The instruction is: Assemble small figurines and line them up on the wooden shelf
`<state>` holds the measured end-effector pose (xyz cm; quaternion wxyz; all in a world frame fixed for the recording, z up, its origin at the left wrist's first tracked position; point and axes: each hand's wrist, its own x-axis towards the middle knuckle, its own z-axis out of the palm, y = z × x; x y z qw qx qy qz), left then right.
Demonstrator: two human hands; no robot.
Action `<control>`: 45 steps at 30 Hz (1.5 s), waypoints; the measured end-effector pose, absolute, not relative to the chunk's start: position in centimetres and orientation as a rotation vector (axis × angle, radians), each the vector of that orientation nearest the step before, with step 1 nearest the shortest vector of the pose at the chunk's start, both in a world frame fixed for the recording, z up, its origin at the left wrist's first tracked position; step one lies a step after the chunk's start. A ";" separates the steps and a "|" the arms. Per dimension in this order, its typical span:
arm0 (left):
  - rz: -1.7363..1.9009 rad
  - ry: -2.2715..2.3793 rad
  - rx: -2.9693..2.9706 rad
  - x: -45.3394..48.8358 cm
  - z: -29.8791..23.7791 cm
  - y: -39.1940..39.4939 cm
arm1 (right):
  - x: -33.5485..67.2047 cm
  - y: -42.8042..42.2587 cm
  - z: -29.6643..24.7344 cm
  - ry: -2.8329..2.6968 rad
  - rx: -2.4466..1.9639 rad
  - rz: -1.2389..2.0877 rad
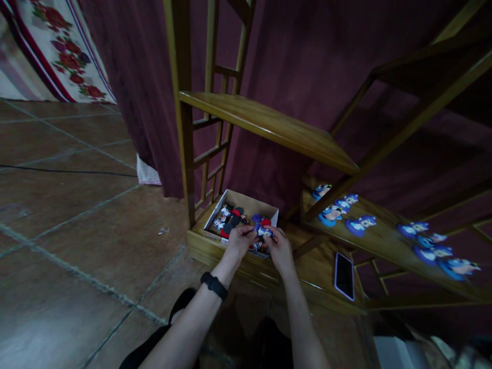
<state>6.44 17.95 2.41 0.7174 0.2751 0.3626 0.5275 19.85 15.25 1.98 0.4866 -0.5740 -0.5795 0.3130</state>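
Both of my hands meet over the near right part of an open cardboard box (251, 206) on the low wooden shelf. Between them is a small blue-and-white figurine (265, 231) with a purple base. My left hand (241, 240) pinches it from the left, wearing a black band at the wrist. From the other side, the fingers of my right hand (280, 245) close on it. Several small figurines (230, 219) with red, black and white parts lie jumbled in the box beneath and to the left of my hands.
Several blue and purple figurines (360, 224) stand on the raised shelf at right. A phone (344, 275) lies on the lower shelf board. Above the box juts a wooden shelf (269, 128), with an upright post (184, 154) at left. A thin cable (69, 170) crosses the tiled floor.
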 end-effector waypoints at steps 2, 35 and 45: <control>1.178 0.808 0.573 6.5 2.3 18.0 | 19.9 15.2 2.1 -1.403 -1.398 0.755; 1.237 0.911 0.713 7.3 1.9 17.8 | 19.5 14.9 2.4 -1.474 -1.425 0.479; 1.208 0.903 0.610 6.9 2.8 16.8 | 18.9 14.0 3.8 -1.700 -1.444 0.414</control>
